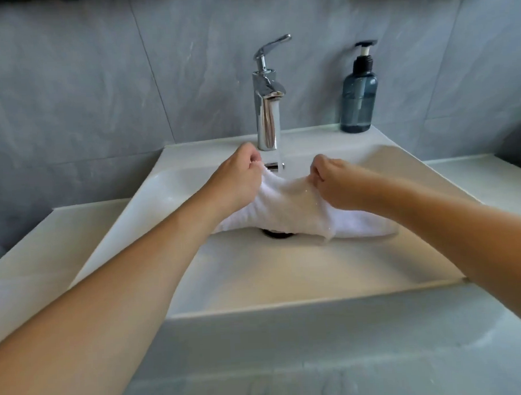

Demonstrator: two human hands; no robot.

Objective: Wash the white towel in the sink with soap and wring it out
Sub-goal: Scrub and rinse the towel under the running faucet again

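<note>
Stretching between two hands, the towel [295,207] hangs over the sink [256,275], its top edge pulled up under the tap [267,107]. The left hand [237,180] pinches the towel's left corner with curled fingers, and the right hand [333,185] does the same at the other end, knuckles bent tight around the cloth. A stream of water [277,131] runs from the spout straight down onto the raised edge between the two hands. The cloth looks wet in the middle, with droplets glinting on it. Its lower part sags into the basin and partly covers the dark drain [277,234], and one end trails off to the right under the right forearm. Both forearms reach in from the near side, bare. On the back ledge, right of the tap, stands a blue pump bottle [358,94], well apart from the hands. Grey tiles [99,85] cover the wall behind, and a pale counter [320,359] runs around the sink.
</note>
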